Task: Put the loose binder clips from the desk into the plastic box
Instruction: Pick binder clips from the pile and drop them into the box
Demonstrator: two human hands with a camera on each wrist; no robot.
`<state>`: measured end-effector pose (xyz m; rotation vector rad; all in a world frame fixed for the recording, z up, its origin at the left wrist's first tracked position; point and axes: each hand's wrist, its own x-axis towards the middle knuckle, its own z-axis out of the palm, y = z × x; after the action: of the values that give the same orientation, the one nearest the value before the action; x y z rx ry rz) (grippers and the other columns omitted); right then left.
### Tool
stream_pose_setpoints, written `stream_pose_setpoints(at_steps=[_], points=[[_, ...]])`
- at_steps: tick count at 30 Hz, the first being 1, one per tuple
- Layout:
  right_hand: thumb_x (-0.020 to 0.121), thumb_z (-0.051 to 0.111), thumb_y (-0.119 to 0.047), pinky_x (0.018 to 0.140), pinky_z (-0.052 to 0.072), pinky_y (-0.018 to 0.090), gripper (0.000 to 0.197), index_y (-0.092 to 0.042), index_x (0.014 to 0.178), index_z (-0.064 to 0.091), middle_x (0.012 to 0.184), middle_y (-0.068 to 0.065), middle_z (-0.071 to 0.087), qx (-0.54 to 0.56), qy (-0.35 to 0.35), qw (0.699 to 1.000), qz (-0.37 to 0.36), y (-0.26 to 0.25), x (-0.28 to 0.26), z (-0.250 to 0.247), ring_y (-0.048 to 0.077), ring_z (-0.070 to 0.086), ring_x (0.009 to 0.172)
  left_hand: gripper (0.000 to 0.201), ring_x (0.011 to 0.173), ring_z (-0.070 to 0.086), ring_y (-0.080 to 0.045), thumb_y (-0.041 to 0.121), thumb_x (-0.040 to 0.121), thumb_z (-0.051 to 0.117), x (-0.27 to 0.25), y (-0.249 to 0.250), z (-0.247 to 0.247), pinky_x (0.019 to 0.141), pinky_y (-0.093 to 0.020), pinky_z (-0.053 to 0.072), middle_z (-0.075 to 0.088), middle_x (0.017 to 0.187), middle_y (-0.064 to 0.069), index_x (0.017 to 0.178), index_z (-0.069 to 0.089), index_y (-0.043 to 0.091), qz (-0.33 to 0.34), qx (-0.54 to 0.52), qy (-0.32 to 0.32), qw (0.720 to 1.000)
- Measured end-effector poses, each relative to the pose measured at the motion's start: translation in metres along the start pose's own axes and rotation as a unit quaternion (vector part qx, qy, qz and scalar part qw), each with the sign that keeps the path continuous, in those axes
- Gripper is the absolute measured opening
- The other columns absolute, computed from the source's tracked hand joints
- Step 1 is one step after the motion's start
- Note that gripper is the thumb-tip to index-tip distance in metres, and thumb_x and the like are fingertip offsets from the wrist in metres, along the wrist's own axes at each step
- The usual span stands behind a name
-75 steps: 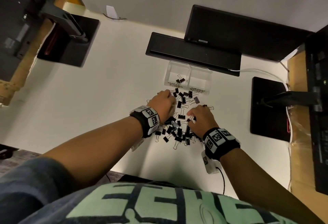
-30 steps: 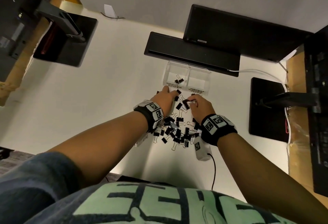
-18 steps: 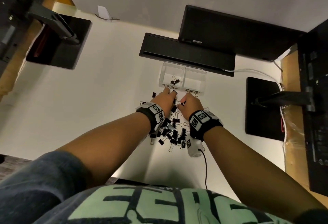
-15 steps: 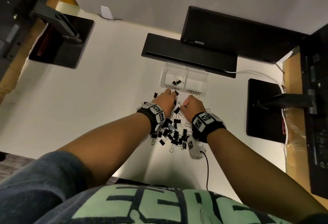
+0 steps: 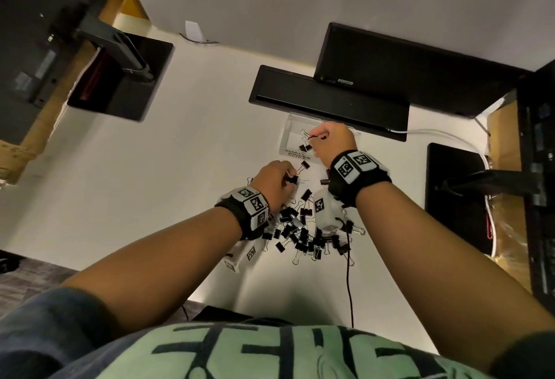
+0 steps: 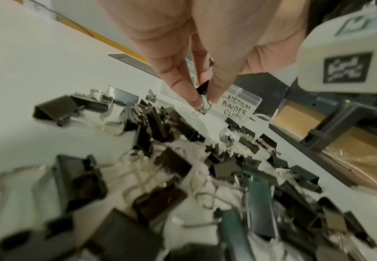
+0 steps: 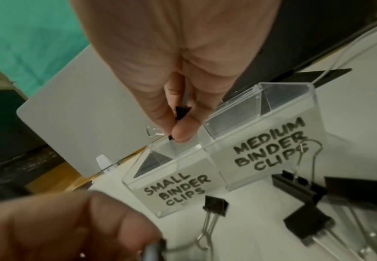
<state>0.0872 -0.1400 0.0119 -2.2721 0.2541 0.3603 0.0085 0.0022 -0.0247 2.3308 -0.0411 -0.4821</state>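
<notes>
Over plastic box point(image 7: 184, 178): right hand point(image 5: 332, 141) fingers point(image 7: 184, 130) pinching clip point(image 7: 181, 111).

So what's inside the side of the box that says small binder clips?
In the small binder clips compartment a couple of black binder clips lie at the bottom. The right hand holds another small clip above it, hiding part of the inside.
</notes>
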Motion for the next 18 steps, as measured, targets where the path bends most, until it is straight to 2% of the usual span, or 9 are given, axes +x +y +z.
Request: stream_pose_setpoints(at_steps=[3, 5, 9, 11, 12, 14, 16, 18], points=[[0.088, 0.059, -0.011, 0.085, 0.056, 0.036, 0.021, -0.017, 0.107, 0.067, 0.108, 0.004, 0.068, 0.02, 0.004, 1.0, 0.0, 0.003, -0.001, 0.002, 0.021, 0.068, 0.092, 0.021, 0.085, 0.057, -0.019, 0.012, 0.085, 0.063, 0.003, 0.005, -0.012, 0.079, -0.026, 0.047, 0.061, 0.104, -0.008, 0.105, 0.06, 0.015, 0.006, -0.031, 0.019, 0.999], [0.089, 0.056, -0.009, 0.08, 0.057, 0.03, 0.026, -0.015, 0.112, 0.066, 0.11, 0.003, 0.067, 0.064, 0.013, 0.998, 0.005, 0.006, -0.006, -0.004, 0.019, 0.068, 0.09, 0.019, 0.084, 0.061, -0.022, 0.014, 0.084, 0.065, 0.007, 0.011, -0.021, 0.079, -0.029, 0.051, 0.062, 0.1, -0.007, 0.103, 0.06, 0.018, 0.016, -0.05, 0.035, 0.998], [0.09, 0.048, -0.004, 0.057, 0.054, 0.016, 0.025, -0.013, 0.102, 0.068, 0.097, 0.007, 0.068, 0.14, 0.061, 0.988, 0.017, 0.019, -0.027, -0.02, 0.015, 0.068, 0.075, 0.018, 0.083, 0.06, -0.019, 0.015, 0.085, 0.064, 0.024, 0.027, -0.037, 0.079, -0.032, 0.053, 0.061, 0.1, -0.003, 0.102, 0.061, 0.019, 0.042, -0.054, 0.074, 0.995], [0.09, 0.045, -0.002, 0.05, 0.05, 0.017, 0.026, -0.012, 0.096, 0.068, 0.087, 0.008, 0.068, 0.133, 0.056, 0.989, 0.041, 0.031, -0.04, -0.022, 0.012, 0.062, 0.061, 0.019, 0.084, 0.059, -0.019, 0.016, 0.085, 0.063, 0.038, 0.034, -0.042, 0.081, -0.034, 0.053, 0.06, 0.103, -0.004, 0.104, 0.061, 0.021, 0.052, -0.018, 0.084, 0.995], [0.089, 0.045, -0.002, 0.051, 0.05, 0.02, 0.027, -0.013, 0.093, 0.069, 0.083, 0.007, 0.068, 0.121, 0.051, 0.99, 0.047, 0.038, -0.046, -0.022, 0.012, 0.061, 0.059, 0.02, 0.084, 0.058, -0.018, 0.018, 0.085, 0.063, 0.045, 0.036, -0.043, 0.082, -0.034, 0.053, 0.06, 0.105, -0.004, 0.105, 0.061, 0.022, 0.056, 0.005, 0.088, 0.995], [0.087, 0.046, -0.006, 0.059, 0.05, 0.026, 0.028, -0.017, 0.09, 0.071, 0.083, 0.004, 0.069, 0.074, 0.031, 0.996, 0.045, 0.053, -0.055, -0.017, 0.015, 0.062, 0.067, 0.023, 0.084, 0.055, -0.017, 0.019, 0.086, 0.061, 0.057, 0.039, -0.044, 0.082, -0.033, 0.051, 0.058, 0.109, -0.005, 0.108, 0.06, 0.024, 0.059, 0.055, 0.085, 0.993], [0.087, 0.045, -0.008, 0.071, 0.047, 0.023, 0.029, -0.019, 0.095, 0.071, 0.097, 0.0, 0.069, -0.005, 0.001, 0.999, 0.037, 0.065, -0.063, -0.012, 0.014, 0.06, 0.082, 0.024, 0.09, 0.057, -0.02, 0.018, 0.088, 0.059, 0.066, 0.04, -0.043, 0.082, -0.035, 0.051, 0.056, 0.115, -0.006, 0.112, 0.059, 0.023, 0.058, 0.106, 0.069, 0.99], [0.088, 0.044, -0.008, 0.078, 0.045, 0.022, 0.032, -0.02, 0.105, 0.068, 0.11, 0.003, 0.067, -0.048, -0.018, 0.998, 0.042, 0.072, -0.066, -0.007, 0.015, 0.06, 0.09, 0.026, 0.1, 0.058, -0.025, 0.016, 0.089, 0.058, 0.073, 0.041, -0.043, 0.084, -0.038, 0.052, 0.054, 0.119, -0.008, 0.114, 0.059, 0.023, 0.055, 0.146, 0.051, 0.986]])
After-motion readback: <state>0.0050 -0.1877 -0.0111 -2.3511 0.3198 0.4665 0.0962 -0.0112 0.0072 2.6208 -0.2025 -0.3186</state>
